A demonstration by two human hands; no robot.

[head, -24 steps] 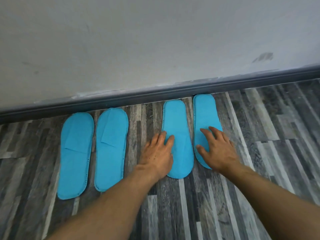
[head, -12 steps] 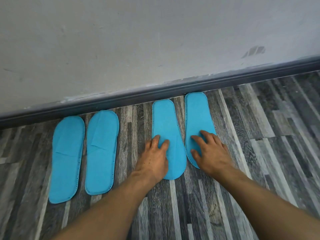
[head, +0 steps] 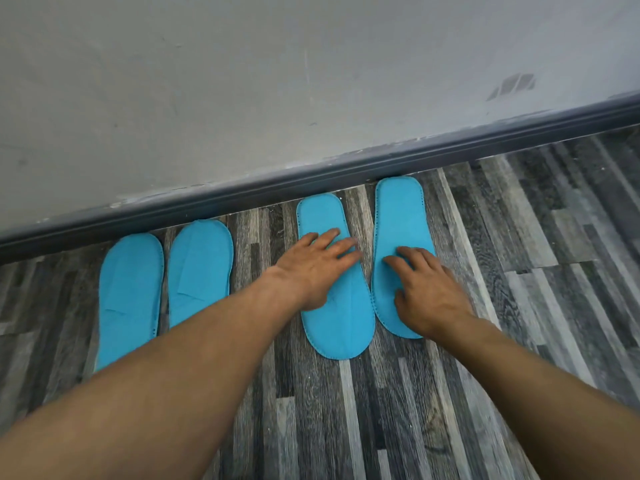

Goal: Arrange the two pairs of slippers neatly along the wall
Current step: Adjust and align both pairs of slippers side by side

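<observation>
Two pairs of flat blue slippers lie on the wood-pattern floor, toes toward the skirting board. The left pair is one slipper [head: 130, 292] and its mate [head: 199, 265], side by side; my left forearm covers their heels. In the right pair, my left hand [head: 317, 268] lies flat with fingers spread on the nearer slipper [head: 337, 323]. My right hand [head: 424, 289] presses flat on the slipper farthest right [head: 398, 216], whose toe touches the skirting board. Neither hand grips anything.
A dark grey skirting board [head: 346, 168] runs along the foot of the pale wall [head: 277, 81]. Grey striped floor [head: 536, 254] extends to the right of the slippers and toward me.
My left hand has slid from the floor beside the slipper onto its top. The right pair now sits slightly farther from the left pair, and the view has shifted a little.
</observation>
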